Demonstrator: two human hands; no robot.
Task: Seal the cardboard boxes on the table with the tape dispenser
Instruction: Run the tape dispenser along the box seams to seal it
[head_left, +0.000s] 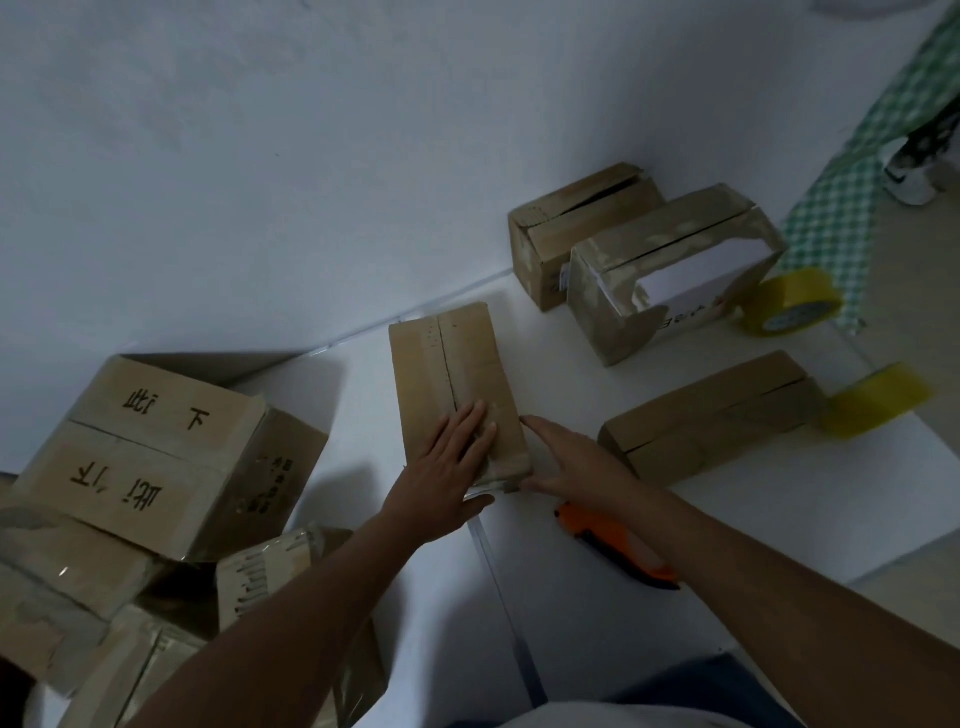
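A narrow cardboard box (447, 364) lies in the middle of the white table (597, 545), its centre seam running away from me. My left hand (447, 462) rests flat on the box's near end, fingers straight. My right hand (576, 460) lies with straight fingers against the box's near right side. An orange tape dispenser (613, 545) sits on the table under my right forearm, partly hidden. Two yellowish tape rolls sit at the right, one (789, 301) beside a box and another (872, 400), which looks blurred.
Three more boxes stand on the table: one at the back (576, 228), one with a white label (670, 270), one flat at the right (711, 415). A pile of larger boxes (156, 457) fills the left. A white wall rises behind. Green checked cloth (852, 182) hangs at far right.
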